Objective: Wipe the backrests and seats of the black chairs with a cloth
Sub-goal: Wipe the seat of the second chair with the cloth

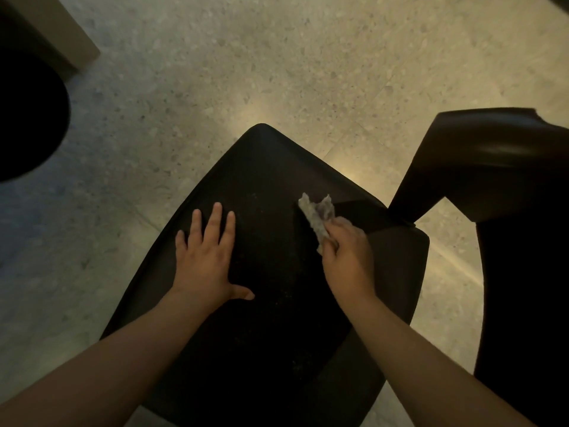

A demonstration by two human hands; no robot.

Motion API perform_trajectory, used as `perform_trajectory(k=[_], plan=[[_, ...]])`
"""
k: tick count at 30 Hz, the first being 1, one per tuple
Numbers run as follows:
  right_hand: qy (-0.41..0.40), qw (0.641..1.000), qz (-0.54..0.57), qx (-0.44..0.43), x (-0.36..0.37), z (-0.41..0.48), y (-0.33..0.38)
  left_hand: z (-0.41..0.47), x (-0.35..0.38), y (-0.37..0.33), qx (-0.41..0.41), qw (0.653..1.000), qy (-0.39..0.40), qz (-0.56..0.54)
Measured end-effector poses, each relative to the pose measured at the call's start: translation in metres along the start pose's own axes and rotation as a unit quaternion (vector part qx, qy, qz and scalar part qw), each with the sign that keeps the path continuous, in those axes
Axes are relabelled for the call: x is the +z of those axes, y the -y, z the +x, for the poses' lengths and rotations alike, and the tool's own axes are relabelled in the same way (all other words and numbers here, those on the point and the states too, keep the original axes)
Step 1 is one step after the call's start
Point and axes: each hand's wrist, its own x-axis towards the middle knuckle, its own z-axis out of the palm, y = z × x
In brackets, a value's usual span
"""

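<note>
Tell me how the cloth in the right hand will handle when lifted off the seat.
Probably floppy: the cloth is crumpled, with ragged ends sticking out past the right hand. Likely light, since that one grip holds all of it. It looks soft, so hardly fragile.

L hand flat & splayed; R hand curled, gripping.

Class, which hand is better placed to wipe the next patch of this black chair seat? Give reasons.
Right. The right hand grips the cloth against the chair seat; the left hand lies flat on it, holding nothing.
</note>
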Motion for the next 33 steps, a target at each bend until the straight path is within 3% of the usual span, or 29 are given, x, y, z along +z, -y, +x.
perform_trajectory(k=[6, 13, 20, 24, 29, 33], plan=[[-0.08, 0.997, 0.003, -0.013, -0.026, 0.058, -0.004, 0.004, 0.004, -0.003, -0.013, 1.0, 0.003, 0.0], [-0.081, 0.996, -0.028, 0.008, 0.001, 0.073, -0.01, 0.005, 0.005, -0.002, -0.014, 1.0, 0.012, 0.001], [0.052, 0.997, 0.008, -0.054, -0.02, 0.025, 0.003, 0.004, 0.004, -0.003, -0.015, 1.0, 0.015, -0.001], [-0.047, 0.998, 0.01, -0.046, -0.03, 0.078, 0.01, 0.005, 0.004, -0.003, -0.015, 1.0, 0.017, 0.001], [-0.071, 0.997, -0.032, 0.024, 0.008, 0.092, 0.023, 0.006, 0.006, -0.002, -0.016, 1.0, 0.014, 0.005], [0.029, 0.997, -0.002, -0.069, 0.01, 0.038, 0.023, 0.005, 0.006, -0.002, -0.013, 1.0, 0.012, 0.006]])
